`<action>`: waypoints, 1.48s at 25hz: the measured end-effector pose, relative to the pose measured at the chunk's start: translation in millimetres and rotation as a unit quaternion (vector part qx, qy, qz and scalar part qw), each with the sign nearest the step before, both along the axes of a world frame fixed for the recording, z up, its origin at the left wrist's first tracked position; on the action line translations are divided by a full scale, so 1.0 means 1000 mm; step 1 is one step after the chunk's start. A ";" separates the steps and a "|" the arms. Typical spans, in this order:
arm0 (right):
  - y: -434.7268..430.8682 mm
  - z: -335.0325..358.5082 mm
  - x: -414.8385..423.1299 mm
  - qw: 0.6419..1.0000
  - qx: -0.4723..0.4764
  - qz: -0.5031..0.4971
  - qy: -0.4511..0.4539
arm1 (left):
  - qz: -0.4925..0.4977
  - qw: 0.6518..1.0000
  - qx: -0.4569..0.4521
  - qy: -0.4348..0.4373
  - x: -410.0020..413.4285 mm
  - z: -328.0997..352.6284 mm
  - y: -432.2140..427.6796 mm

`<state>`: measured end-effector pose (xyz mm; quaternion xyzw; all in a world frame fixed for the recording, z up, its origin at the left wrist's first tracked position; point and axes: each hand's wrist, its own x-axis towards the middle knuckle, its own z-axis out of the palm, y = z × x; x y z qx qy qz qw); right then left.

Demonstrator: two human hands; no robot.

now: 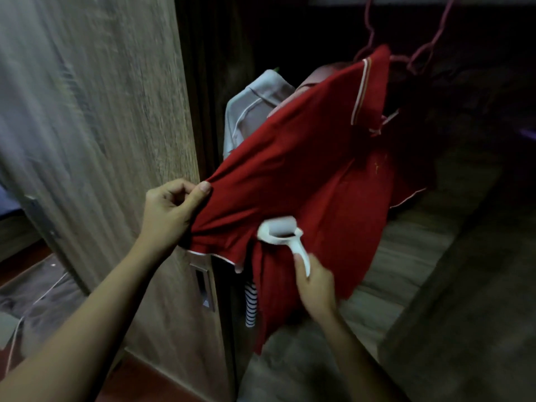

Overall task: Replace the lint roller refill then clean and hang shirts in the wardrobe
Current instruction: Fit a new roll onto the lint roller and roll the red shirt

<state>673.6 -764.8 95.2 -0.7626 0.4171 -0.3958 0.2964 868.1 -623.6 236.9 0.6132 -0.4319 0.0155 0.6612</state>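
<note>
**Holding the lint roller on the red shirt, wardrobe open**

Reference for everything is the red shirt (304, 158).

- Wardrobe door (101, 111): left of the shirt, wood grain, motion-blurred on my feed.
- Red shirt: hangs inside the wardrobe, with its white-trimmed collar at the upper right. Its body is pulled out left and toward the camera, fabric taut.
- Wardrobe bottom board (406, 250): below and right of the shirt, pale wood.
- Grey shirt (252, 111): behind the red shirt's upper left edge, white piping visible.
- Pink hangers (429, 44): above the collar. I can't tell which one carries the shirt.
- Left hand (171, 210): at the shirt's left edge, pinching the fabric between thumb and curled fingers.
- Right hand (316, 285): in front of the shirt's lower middle, fingers wrapped round the white handle of the lint roller (280, 230).
- Lint roller: its head lies against the red fabric, just right of the white-trimmed sleeve hem.
- Striped garment (251, 303): black and white, hanging under that sleeve hem, between the door and the shirt's lower body.
- Metal handle recess (203, 282): on the door, just left of the striped garment.
</note>
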 end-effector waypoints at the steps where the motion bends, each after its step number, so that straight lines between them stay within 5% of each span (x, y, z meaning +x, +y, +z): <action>1: 0.001 -0.002 -0.003 1.000 0.012 -0.006 -0.005 | -0.002 1.000 0.000 -0.001 -0.001 0.001 0.000; 6: -0.095 0.069 -0.033 0.976 0.032 -0.186 -0.106 | -0.005 1.000 0.001 0.009 0.000 0.000 0.000; 9: -0.112 0.082 -0.039 0.974 0.093 -0.158 -0.134 | -0.005 1.000 -0.001 0.009 0.001 -0.001 0.000; 14: -0.012 0.005 -0.009 0.991 0.131 0.010 -0.029 | 0.008 1.000 -0.004 0.006 0.000 0.000 0.001; 23: -0.179 0.086 -0.058 0.951 0.196 -0.162 -0.173 | 0.022 1.000 -0.003 0.014 -0.007 0.001 0.002; 31: -0.097 -0.012 -0.049 0.974 0.195 -0.073 -0.091 | 0.039 0.999 -0.003 -0.003 -0.005 0.001 -0.001; 37: -0.203 0.045 -0.046 0.982 0.136 -0.133 -0.018 | 0.050 0.999 -0.002 0.001 -0.007 -0.001 -0.002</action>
